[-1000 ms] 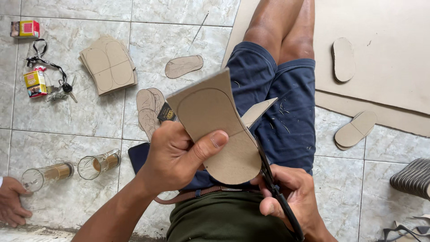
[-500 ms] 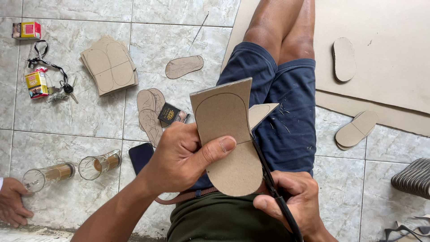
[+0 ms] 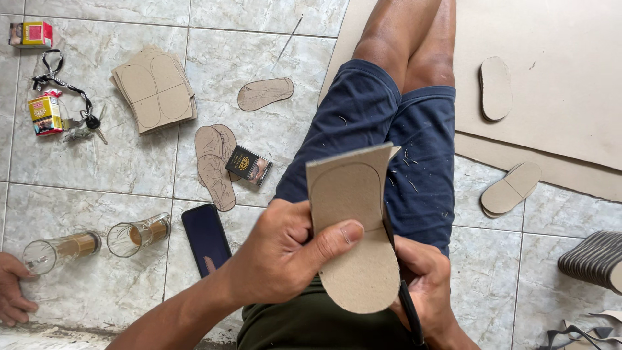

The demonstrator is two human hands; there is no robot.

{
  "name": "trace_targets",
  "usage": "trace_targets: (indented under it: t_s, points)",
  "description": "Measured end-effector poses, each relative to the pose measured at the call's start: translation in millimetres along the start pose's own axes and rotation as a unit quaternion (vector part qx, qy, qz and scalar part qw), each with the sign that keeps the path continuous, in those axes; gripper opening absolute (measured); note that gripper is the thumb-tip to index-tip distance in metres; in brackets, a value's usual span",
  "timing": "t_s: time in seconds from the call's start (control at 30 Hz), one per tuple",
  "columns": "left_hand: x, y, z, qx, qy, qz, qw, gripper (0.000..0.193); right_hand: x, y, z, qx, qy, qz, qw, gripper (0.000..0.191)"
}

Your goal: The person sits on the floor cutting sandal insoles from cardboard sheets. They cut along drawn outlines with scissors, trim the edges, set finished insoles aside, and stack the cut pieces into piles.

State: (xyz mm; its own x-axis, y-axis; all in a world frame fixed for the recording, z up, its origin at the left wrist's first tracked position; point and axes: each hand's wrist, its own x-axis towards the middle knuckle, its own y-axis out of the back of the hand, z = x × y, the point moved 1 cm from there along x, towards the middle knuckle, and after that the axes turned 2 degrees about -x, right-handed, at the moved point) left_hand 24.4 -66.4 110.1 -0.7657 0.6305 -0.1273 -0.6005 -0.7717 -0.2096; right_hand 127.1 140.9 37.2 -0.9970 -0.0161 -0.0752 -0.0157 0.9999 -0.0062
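Note:
My left hand [image 3: 285, 253] grips a brown cardboard piece [image 3: 355, 220] with a sole outline drawn on it; its lower end is cut round, its top end is still square. My thumb presses on its face. Behind the cardboard, my right hand [image 3: 424, 285] holds black-handled scissors [image 3: 409, 314], whose blades are hidden by the cardboard. Both hands are above my lap, over dark blue shorts [image 3: 389, 129].
On the tiled floor lie cut cardboard soles [image 3: 214, 162], a stack of marked cardboard pieces [image 3: 154, 89], a small dark box [image 3: 248, 166], a phone [image 3: 206, 237], two glasses [image 3: 138, 234], keys, small cartons, a large cardboard sheet [image 3: 557, 78]. Another person's hand [image 3: 13, 288] rests at the left edge.
The cardboard piece has turned clockwise to stand almost upright, and its loose offcut flap is now hidden behind it. My right hand has moved up behind the cardboard.

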Motion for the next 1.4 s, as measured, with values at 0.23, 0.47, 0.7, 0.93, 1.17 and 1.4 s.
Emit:
trace_targets:
  t_s: [0.23, 0.47, 0.7, 0.93, 1.17, 1.4]
  points:
    - [-1.8, -10.5, -4.4, -0.021, -0.004, -0.001, 1.000, 0.029, -4.1, -1.8, 5.4, -0.035, 0.032, 0.031, 0.998, 0.051]
    - [4.3, -6.5, -3.3, 0.042, -0.007, 0.094, 0.995, 0.027, -5.2, 7.1, 12.0, -0.059, -0.068, 0.014, 0.996, 0.041]
    - [1.8, -17.8, -8.2, 0.024, -0.069, 0.064, 0.995, 0.031, -2.9, -0.2, 2.4, 0.058, -0.046, 0.011, 0.997, 0.061]
    - [-0.7, -20.7, -12.5, 0.030, -0.043, 0.061, 0.997, 0.031, -7.0, 0.6, 7.9, 0.088, -0.065, 0.011, 0.994, 0.059]
    - [-1.9, -19.9, -13.0, -0.015, -0.026, 0.040, 0.999, 0.031, -5.1, -1.5, 3.7, 0.085, -0.024, 0.013, 0.996, 0.051]
    - [-3.9, -13.6, -11.2, -0.028, 0.015, 0.012, 0.999, 0.029, -4.2, -0.6, 5.0, 0.049, -0.050, 0.013, 0.997, 0.048]
